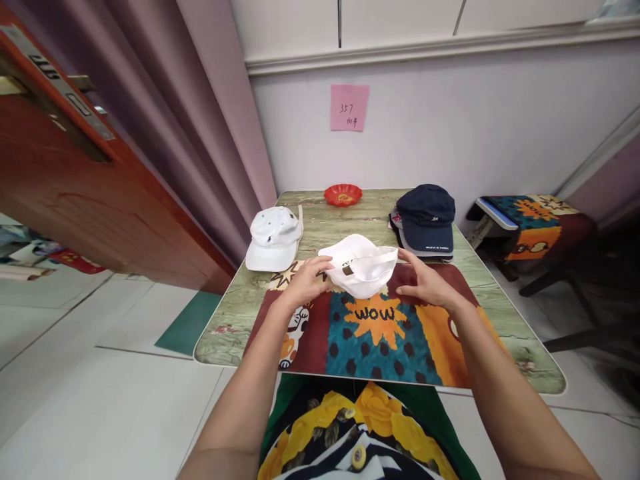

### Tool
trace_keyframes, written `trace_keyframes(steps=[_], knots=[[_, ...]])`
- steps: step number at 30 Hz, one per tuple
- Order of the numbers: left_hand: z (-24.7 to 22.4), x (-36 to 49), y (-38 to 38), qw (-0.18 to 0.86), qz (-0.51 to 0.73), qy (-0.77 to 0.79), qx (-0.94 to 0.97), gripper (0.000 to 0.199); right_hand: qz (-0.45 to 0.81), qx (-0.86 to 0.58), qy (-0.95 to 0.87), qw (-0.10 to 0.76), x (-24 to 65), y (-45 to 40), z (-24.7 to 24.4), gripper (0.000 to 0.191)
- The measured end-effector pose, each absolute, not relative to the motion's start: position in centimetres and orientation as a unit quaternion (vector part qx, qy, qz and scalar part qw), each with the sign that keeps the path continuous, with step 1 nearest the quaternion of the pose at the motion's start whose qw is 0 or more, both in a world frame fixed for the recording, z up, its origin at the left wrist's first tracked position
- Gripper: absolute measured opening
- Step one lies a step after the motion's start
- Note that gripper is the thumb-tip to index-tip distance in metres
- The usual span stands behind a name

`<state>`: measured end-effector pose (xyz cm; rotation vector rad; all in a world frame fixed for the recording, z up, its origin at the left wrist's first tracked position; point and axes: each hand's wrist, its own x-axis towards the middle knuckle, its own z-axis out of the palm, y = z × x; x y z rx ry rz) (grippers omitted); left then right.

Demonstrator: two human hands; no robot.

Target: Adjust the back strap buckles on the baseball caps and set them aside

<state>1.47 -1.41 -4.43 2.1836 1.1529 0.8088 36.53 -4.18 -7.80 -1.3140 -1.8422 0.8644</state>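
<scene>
A white baseball cap (361, 270) is upside down over the patterned mat, its hollow facing up and its back strap towards me. My left hand (311, 279) grips the cap's left edge, fingers on the rim. At its right edge, my right hand (431, 283) has its fingertips at or against the strap end, with thumb and fingers spread apart. Another white cap (274, 237), with a small dark logo, sits upright on the left of the table. On the right, a navy cap (427, 215) tops a stack of caps; those beneath are mostly hidden.
The green wood-patterned table (225, 327) stands against the wall. A red scalloped dish (343, 195) lies at its back edge. The colourful WOW mat (380, 347) covers its front. A brown door (100, 180) and curtain (200, 100) are left; a dark stool (575, 290) is right.
</scene>
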Motion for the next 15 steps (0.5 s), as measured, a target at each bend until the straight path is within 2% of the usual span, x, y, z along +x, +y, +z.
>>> trace_keyframes(steps=[3, 5, 6, 8, 10, 12, 15], knots=[[-5.0, 2.5, -1.1, 0.238, 0.301, 0.429, 0.818, 0.02, 0.279, -0.529, -0.712, 0.369, 35.4, -3.4, -8.6, 0.103], [-4.5, 3.2, -0.9, 0.256, 0.31, 0.411, 0.818, 0.019, 0.255, -0.51, -0.726, 0.385, 34.3, -2.7, -8.3, 0.096], [-4.0, 3.4, -0.8, 0.277, 0.315, 0.399, 0.816, 0.018, 0.242, -0.499, -0.736, 0.388, 33.8, -2.4, -7.8, 0.085], [-2.7, 3.4, -0.7, 0.347, 0.323, 0.375, 0.797, 0.018, 0.225, -0.484, -0.754, 0.383, 33.2, -2.2, -6.3, 0.051], [-1.0, 2.9, -0.5, 0.44, 0.337, 0.356, 0.752, 0.021, 0.263, -0.472, -0.753, 0.375, 33.0, -2.3, -4.5, 0.026], [0.7, 2.2, -0.2, 0.526, 0.368, 0.337, 0.688, 0.028, 0.376, -0.452, -0.712, 0.383, 33.1, -2.9, -2.7, 0.026], [2.6, 1.8, 0.1, 0.614, 0.442, 0.301, 0.58, 0.037, 0.558, -0.373, -0.569, 0.474, 32.7, -3.9, -0.7, 0.048]])
